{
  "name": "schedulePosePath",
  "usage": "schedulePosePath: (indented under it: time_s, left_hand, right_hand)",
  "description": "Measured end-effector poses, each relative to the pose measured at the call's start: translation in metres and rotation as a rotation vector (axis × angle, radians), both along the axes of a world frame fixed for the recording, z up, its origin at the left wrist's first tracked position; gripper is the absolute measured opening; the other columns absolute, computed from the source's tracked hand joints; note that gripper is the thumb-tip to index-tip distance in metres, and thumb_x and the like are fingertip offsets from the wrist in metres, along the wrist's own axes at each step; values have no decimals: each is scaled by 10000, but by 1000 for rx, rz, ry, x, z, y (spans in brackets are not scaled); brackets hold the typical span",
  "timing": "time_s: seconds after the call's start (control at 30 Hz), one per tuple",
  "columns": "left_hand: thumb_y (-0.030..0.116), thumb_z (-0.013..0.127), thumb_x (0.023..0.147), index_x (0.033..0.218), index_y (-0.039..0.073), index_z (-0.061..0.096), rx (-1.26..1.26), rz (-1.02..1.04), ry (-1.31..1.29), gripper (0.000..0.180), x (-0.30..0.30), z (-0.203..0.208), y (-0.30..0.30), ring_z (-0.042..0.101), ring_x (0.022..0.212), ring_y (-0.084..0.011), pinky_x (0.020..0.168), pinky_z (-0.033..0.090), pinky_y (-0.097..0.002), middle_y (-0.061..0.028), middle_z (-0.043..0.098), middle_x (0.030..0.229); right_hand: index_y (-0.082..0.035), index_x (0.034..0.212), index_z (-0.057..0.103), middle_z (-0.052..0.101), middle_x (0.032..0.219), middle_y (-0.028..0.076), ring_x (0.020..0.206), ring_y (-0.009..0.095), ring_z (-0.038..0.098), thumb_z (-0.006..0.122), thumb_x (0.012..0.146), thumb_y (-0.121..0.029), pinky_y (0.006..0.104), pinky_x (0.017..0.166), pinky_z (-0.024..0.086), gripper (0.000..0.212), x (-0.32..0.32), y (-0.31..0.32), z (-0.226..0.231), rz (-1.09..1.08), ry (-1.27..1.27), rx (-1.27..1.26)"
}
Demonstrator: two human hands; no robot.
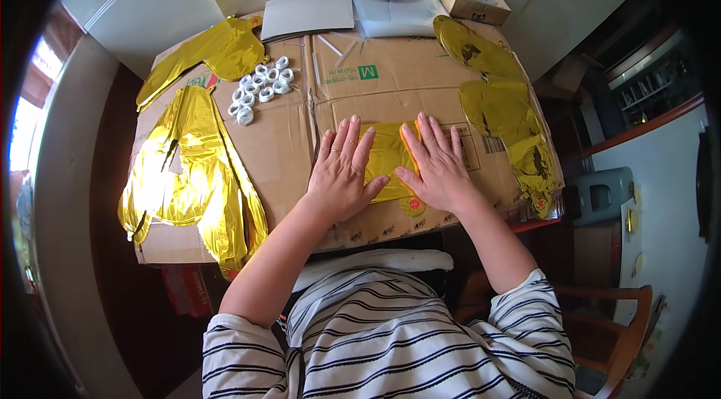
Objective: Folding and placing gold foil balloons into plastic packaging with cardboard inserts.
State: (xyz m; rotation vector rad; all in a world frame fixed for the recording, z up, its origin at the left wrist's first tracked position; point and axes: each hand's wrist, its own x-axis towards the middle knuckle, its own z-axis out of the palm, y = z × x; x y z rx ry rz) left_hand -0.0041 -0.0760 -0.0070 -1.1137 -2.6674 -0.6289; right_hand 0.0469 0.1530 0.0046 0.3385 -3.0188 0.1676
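Main item: one flat gold foil piece (384,152), laid on the cardboard sheet (390,102) straight in front of me, filling the gap between my hands and running partly under both

Progress, as I judge it: this piece looks brought down to a compact, roughly squared shape and pressed fairly smooth, with fine creases left on its face; its smoothing seems underway rather than finished

Left over, by the look of it: two loose foil shapes on my left, the shiny near one (184,166) and the far one (233,53); two more on my right, the upper one (477,46) and the lower one (503,117), all spread out and rumpled; whether they await the same handling I cannot tell

Direction: a small rounded tab (411,208) with a red spot points toward me from the near right corner; the far edge lies roughly crosswise; the visible part runs away from me, but my hands cover both sides, so the true long axis is uncertain

Hands: left hand (342,173) palm down, fingers slightly parted, thumb on the foil; right hand (441,173) palm down, thumb spread inward, an orange strip (412,145) of unclear kind beside its index finger; neither pinching anything

Also present: white coils (263,85), grouped beyond my left hand, untouched
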Motion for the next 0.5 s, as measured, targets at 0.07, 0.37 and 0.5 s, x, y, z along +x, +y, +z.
schedulePosePath:
  time_s: [0.07,0.37,0.5]
  left_hand:
    - [501,605,914,1480,19,387,0,58,0,774,3,5,-2,255,1480,-438,1205,160,-559,-289,284,1576]
    - [371,666,893,1345,-3,540,-29,280,13,600,45,22,-18,353,1438,-413,1197,164,-578,-249,467,1475]
    - [350,647,911,1381,-26,501,24,185,5,620,38,25,-6,358,1434,-411,1191,215,-552,-254,440,1493]
  right_hand:
    - [-105,1586,241,162,1636,241,1518,389,164,473,995,-537,594,1204,62,768,0,-1,1,-3,-8,19]
    - [-117,1595,221,143,1644,236,1505,470,118,447,998,-566,611,1200,50,780,0,-2,2,-12,-28,54]
    - [-106,1587,238,154,1638,246,1502,479,118,457,990,-571,609,1202,43,788,1,-2,2,-10,-22,28]
